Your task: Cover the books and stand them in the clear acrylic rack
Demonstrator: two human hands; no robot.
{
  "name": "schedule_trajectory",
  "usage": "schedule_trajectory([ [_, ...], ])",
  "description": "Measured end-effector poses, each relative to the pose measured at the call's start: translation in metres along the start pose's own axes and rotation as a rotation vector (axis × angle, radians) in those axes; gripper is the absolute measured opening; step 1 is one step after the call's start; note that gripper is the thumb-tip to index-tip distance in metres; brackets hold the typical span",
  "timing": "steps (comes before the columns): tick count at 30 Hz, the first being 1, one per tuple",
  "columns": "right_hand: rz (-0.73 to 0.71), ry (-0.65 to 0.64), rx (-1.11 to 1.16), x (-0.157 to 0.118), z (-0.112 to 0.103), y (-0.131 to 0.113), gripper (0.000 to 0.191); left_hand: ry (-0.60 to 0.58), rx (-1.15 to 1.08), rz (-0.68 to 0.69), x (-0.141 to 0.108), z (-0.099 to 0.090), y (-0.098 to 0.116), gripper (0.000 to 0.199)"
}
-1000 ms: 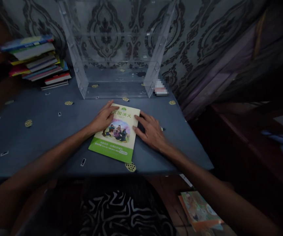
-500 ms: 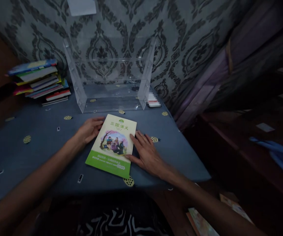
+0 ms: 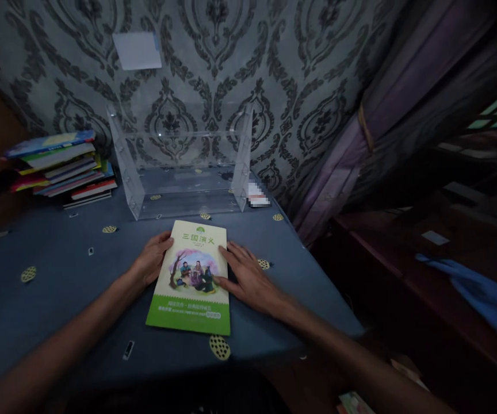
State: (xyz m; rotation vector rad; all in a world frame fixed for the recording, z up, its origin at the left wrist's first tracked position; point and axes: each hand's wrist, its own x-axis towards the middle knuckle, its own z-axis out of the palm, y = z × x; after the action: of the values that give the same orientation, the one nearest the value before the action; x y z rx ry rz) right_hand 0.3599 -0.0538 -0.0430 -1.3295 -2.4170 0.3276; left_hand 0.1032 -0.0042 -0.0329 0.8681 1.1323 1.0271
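A book (image 3: 195, 310) with a pale cream cover, a green band at the bottom and a painted scene of seated figures lies face up on the blue tablecloth. My left hand (image 3: 151, 259) grips its left edge, thumb on the cover's margin and the other fingers partly hidden beside or under it. Over the right edge rests my right hand (image 3: 251, 282), its fingers stretched out and spread, with thumb and index fingertip on the cover. Behind the book stands a clear acrylic rack (image 3: 190, 201) with slotted side panels and no books on it.
A leaning stack of books (image 3: 65, 167) sits at the table's back left. Beside the rack lies a small blurred item (image 3: 257, 195). A tied purple curtain (image 3: 339, 167) hangs past the table's right edge, and blue cloth (image 3: 477, 293) lies farther right.
The book has turned slightly and now lies straighter before me. My left hand has closed onto its left edge with the thumb on top. The view has tilted up a little.
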Motion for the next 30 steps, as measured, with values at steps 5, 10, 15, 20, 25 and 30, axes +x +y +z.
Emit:
schedule_trajectory([
  [5,-0.002,0.025,0.088,0.029,0.000,0.026,0.056,-0.008,0.622,0.225,-0.004,-0.004,0.014,0.046],
  [10,-0.032,0.024,0.116,0.048,0.010,0.043,0.053,0.062,1.466,0.516,0.003,-0.013,0.031,0.027],
  [15,-0.092,0.045,0.161,0.059,0.012,0.045,0.049,0.016,1.690,0.616,0.010,-0.007,0.027,0.030],
  [20,-0.117,0.049,0.200,0.067,0.012,0.050,0.048,0.032,1.722,0.711,0.016,-0.001,0.017,0.033],
  [25,-0.119,0.058,0.208,0.066,0.015,0.053,0.048,-0.019,1.624,0.828,0.025,0.006,0.009,0.035],
  [30,-0.120,0.061,0.206,0.065,0.015,0.053,0.047,-0.087,1.562,0.906,0.036,0.019,0.004,0.034],
])
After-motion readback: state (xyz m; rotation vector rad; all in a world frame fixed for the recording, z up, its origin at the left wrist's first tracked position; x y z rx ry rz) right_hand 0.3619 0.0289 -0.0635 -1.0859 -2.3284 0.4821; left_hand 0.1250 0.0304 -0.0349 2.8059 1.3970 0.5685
